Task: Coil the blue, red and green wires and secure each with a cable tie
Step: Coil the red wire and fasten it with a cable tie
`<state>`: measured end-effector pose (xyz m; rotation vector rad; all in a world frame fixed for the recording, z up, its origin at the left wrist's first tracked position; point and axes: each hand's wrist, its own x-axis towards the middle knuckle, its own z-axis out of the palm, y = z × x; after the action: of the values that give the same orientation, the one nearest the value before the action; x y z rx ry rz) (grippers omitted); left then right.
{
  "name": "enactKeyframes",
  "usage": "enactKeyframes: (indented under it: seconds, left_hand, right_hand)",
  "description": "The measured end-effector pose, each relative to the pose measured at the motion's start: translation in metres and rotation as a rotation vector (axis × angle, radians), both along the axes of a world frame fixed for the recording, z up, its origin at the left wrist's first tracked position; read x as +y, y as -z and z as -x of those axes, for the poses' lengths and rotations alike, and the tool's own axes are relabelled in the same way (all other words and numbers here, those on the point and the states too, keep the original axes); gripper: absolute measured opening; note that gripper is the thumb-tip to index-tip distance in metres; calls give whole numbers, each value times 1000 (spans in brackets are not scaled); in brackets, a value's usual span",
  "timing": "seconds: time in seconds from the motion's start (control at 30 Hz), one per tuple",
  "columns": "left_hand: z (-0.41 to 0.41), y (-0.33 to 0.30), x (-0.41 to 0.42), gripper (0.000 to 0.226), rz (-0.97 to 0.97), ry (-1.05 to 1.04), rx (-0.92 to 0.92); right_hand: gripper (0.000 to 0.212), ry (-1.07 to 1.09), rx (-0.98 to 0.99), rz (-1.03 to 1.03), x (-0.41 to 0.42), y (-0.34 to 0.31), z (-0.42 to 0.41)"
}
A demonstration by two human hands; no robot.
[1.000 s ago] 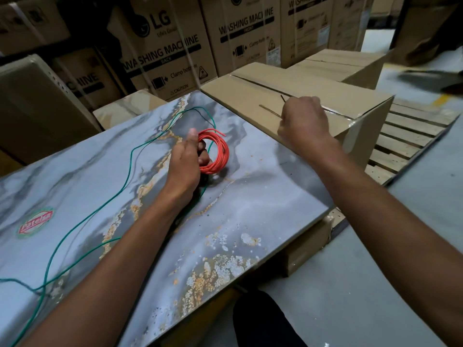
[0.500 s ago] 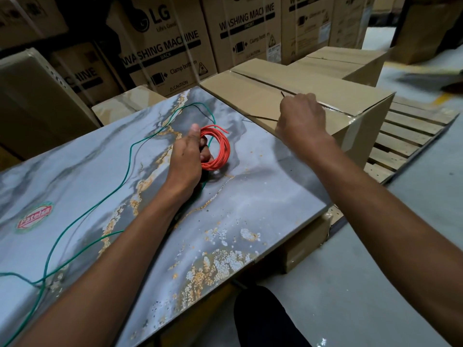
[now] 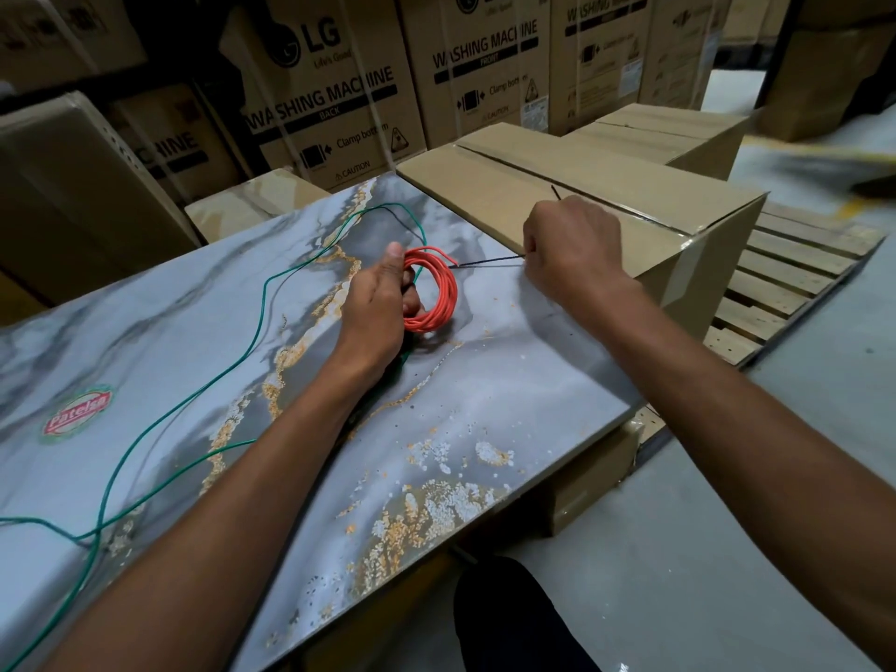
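Note:
A coil of red wire (image 3: 439,288) stands on edge on the marble-patterned slab (image 3: 509,380). My left hand (image 3: 380,303) grips its left side, thumb up. A thin black cable tie (image 3: 487,260) runs from the coil's upper right to my right hand (image 3: 572,249), which pinches it; the tie's other end sticks up behind the knuckles. The green wire (image 3: 232,361) lies loose across the slab, looping from behind the coil to the lower left. No blue wire is in view.
A low cardboard box (image 3: 606,186) sits just behind my right hand, a second one beyond it. Tall washing machine cartons (image 3: 329,89) line the back. A wooden pallet (image 3: 785,278) lies right of the slab, grey floor below.
My right hand has come down off the box toward the coil with the cable tie, whose tip now reaches the red coil. My left hand keeps holding the coil.

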<state>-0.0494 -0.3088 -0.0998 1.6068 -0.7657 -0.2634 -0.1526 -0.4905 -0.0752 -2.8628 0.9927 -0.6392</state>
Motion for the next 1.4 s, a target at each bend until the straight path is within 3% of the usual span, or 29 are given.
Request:
enactKeyframes:
  seconds: [0.17, 0.3, 0.47, 0.63, 0.73, 0.9, 1.07, 1.23, 1.4]
  left_hand:
    - [0, 0, 1, 47, -2, 16, 23]
    - [1, -5, 1, 48, -1, 3, 14]
    - [3, -22, 7, 48, 60, -84, 11]
    - [0, -41, 17, 48, 73, -200, -69]
    - [0, -47, 27, 47, 58, -236, -114]
    - [-18, -51, 52, 49, 48, -309, -110]
    - [-29, -48, 84, 48, 29, -371, -120]
    - [-41, -47, 121, 48, 15, -420, -125]
    - [-46, -43, 160, 51, 3, -494, -136]
  right_hand:
    - [25, -94, -74, 29, 2, 7, -2]
    - [17, -268, -231, -87, 2, 10, -6]
    - [8, -429, -404, -510, 24, 5, -14]
    - [14, -501, -529, -1193, 47, -7, -14]
    - [17, -552, -559, -1359, 57, -9, -17]
    - [16, -546, -626, -1474, 78, -13, -28]
    - [12, -611, -525, -1622, 105, -18, -37]
    - [27, -627, -462, -1748, 133, -26, -45]
    - [24, -737, -413, -1637, 163, -27, -49]
